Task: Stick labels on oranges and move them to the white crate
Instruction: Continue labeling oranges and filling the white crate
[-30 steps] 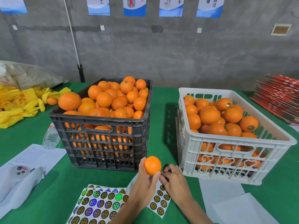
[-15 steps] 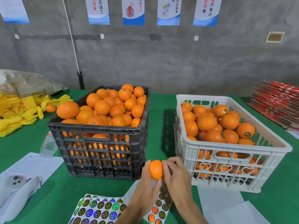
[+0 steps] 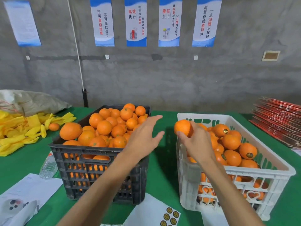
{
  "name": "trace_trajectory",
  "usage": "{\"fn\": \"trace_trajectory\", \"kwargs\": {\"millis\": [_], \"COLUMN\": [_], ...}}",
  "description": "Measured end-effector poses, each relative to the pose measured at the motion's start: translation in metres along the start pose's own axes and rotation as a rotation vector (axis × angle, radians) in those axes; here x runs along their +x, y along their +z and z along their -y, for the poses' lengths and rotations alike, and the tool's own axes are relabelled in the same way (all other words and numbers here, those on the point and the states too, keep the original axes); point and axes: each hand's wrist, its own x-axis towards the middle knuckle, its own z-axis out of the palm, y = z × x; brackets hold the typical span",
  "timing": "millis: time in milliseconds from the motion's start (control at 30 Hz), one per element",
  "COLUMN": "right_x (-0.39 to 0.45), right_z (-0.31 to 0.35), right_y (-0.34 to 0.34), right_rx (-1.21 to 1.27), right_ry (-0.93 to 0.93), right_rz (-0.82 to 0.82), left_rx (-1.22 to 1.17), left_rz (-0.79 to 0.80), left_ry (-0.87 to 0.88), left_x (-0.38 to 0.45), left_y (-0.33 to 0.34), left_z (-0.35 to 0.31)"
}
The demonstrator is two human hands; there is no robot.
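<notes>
My right hand [image 3: 196, 141] grips one orange [image 3: 182, 127] and holds it over the near-left corner of the white crate [image 3: 260, 172], which is filled with labelled oranges [image 3: 231, 141]. My left hand [image 3: 144, 136] hovers with fingers spread and nothing in it, above the right edge of the black crate [image 3: 91, 152]. That crate is heaped with unlabelled oranges [image 3: 104, 127]. A sheet of round labels [image 3: 170, 217] lies on the green table near the bottom edge, between my forearms.
Yellow foam nets and a loose orange [image 3: 54, 126] lie at the left. A plastic bottle [image 3: 48, 166] and white papers [image 3: 27, 190] sit left of the black crate. Red flat cartons [image 3: 280, 121] are stacked at the far right. A grey wall stands behind the table.
Both hands rose from the label sheet. The orange passed from my left hand to my right, which carried it over the white crate. My left hand let go and moved toward the black crate.
</notes>
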Motion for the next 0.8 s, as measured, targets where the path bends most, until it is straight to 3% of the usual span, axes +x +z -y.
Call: {"fn": "trace_trajectory", "kwargs": {"millis": [67, 167, 267, 367, 467, 600, 700, 800], "right_x": [0.018, 0.025, 0.017, 0.012, 0.012, 0.001, -0.017, -0.046], "right_z": [-0.014, -0.028, -0.034, -0.037, -0.033, -0.007, 0.019, 0.031], "right_y": [0.001, 0.005, 0.017, 0.026, 0.028, 0.036, 0.048, 0.06], "right_rx": [-0.117, -0.175, -0.143, -0.115, -0.067, 0.106, 0.177, 0.245], "right_ry": [0.029, -0.027, -0.092, -0.135, -0.154, -0.308, -0.387, -0.321], "right_rz": [-0.026, -0.009, -0.02, -0.001, -0.009, 0.049, 0.072, -0.001], "left_rx": [0.185, 0.554, 0.618, 0.63, 0.511, 0.198, 0.008, -0.046], "left_rz": [-0.034, 0.065, 0.178, 0.195, 0.061, -0.237, -0.255, -0.255], "left_ry": [-0.113, -0.486, -0.713, -0.661, -0.578, -0.256, -0.079, 0.001], "left_x": [0.023, 0.041, 0.043, 0.045, 0.044, 0.039, 0.022, -0.015], "left_y": [-0.023, -0.047, -0.064, -0.067, -0.068, -0.064, -0.045, -0.01], "left_z": [0.031, 0.087, 0.134, 0.154, 0.15, 0.09, 0.035, 0.001]}}
